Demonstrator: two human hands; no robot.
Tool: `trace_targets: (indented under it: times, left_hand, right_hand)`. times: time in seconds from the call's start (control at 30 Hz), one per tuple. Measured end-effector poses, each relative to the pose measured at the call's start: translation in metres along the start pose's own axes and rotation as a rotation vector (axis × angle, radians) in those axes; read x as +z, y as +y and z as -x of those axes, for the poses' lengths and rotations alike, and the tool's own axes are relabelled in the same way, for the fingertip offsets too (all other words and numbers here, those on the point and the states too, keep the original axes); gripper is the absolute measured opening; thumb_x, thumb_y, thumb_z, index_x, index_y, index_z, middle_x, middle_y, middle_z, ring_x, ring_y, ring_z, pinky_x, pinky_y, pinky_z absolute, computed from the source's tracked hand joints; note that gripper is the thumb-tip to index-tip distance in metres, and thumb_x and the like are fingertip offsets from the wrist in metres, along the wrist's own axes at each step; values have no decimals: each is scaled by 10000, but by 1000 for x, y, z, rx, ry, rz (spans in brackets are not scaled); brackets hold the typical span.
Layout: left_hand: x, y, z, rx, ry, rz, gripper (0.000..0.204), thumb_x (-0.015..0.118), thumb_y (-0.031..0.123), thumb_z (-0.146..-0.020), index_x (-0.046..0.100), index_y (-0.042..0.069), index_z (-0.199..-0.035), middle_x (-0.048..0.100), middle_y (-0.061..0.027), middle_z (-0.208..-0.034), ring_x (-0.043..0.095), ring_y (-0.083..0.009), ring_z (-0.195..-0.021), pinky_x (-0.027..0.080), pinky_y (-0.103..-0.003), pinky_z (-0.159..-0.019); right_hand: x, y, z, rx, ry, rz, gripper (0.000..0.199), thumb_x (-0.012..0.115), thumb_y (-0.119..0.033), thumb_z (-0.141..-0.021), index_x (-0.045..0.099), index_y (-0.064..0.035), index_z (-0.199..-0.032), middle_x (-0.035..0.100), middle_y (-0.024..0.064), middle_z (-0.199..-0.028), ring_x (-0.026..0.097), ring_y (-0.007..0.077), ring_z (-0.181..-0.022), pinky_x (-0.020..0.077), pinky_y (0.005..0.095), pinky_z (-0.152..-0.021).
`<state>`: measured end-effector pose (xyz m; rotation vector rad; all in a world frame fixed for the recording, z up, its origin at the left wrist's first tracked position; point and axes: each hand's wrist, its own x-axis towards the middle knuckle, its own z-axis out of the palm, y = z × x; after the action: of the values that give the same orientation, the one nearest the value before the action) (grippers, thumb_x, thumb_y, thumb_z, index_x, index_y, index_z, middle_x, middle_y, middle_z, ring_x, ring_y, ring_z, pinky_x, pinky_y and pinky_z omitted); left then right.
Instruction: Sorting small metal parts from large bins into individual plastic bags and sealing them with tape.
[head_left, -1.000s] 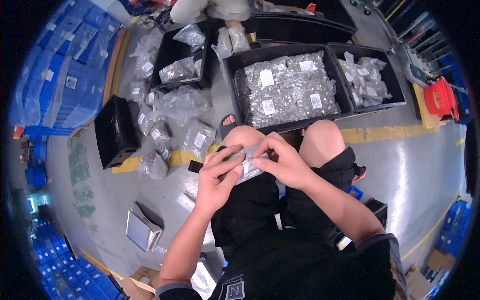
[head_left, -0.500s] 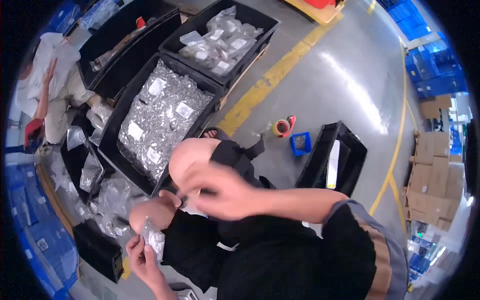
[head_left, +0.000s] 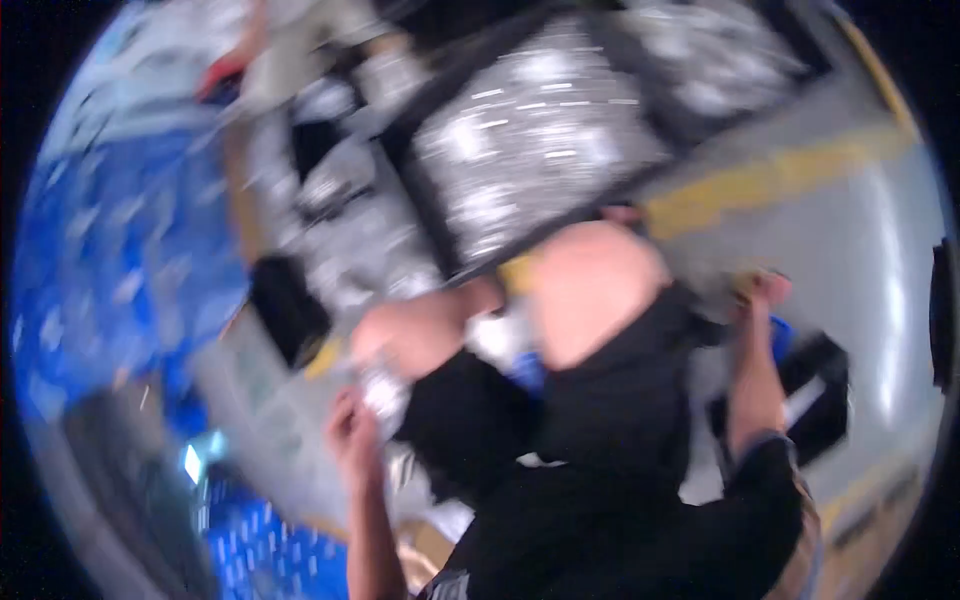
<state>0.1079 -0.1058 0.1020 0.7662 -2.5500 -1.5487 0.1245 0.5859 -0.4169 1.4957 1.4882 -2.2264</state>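
The left hand (head_left: 352, 432) is closed around a small silvery bag (head_left: 385, 392) beside the left knee, and the right hand (head_left: 762, 296) reaches out to the grey floor (head_left: 880, 330); blur hides whether its fingers are together. By my judgement plenty remains, as the big black tray (head_left: 540, 150) looks full of bags.

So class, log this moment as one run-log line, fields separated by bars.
view: blurred | left hand: holds small clear bag by knee | right hand: reaching out over grey floor | black bin of bags: ahead
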Motion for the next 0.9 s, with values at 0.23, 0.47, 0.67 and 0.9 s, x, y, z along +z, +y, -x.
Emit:
trace_targets:
  times: [0.23,0.47,0.67,0.9]
  left_hand:
    - [39,56,10,-93,62,-130,239,732,88,-808,588,34,-991,591,-39,-998,552,-110,-839,468,-267,-780]
    - [27,40,16,75,73,-239,205,686,49,-835,501,41,-924,508,-8,-893,489,-77,-788,438,-235,-711]
    - [35,17,13,267,54,-292,167,643,79,-875,482,46,-904,465,-9,-851,454,-87,-748,417,-241,-695]
    - [27,37,26,83,10,-318,273,586,195,-935,522,-22,-1089,581,-118,-926,542,-204,-830,452,-341,-771]
  right_hand:
    - [97,32,-10,260,-300,-278,469,565,-368,-899,470,-116,-1283,552,88,-1226,547,287,-1130,476,450,-937]
    - [104,-17,77,-4,-138,-235,560,571,-339,-901,397,-185,-1411,520,33,-1281,545,203,-1092,490,344,-854]
    - [132,-163,185,-336,-155,-517,799,577,-73,-654,395,-235,-1415,479,18,-1332,523,197,-1045,492,381,-823]
    - [259,-247,379,-470,-591,-265,863,744,-74,-611,400,-102,-1402,525,101,-1282,547,271,-1152,483,423,-980]
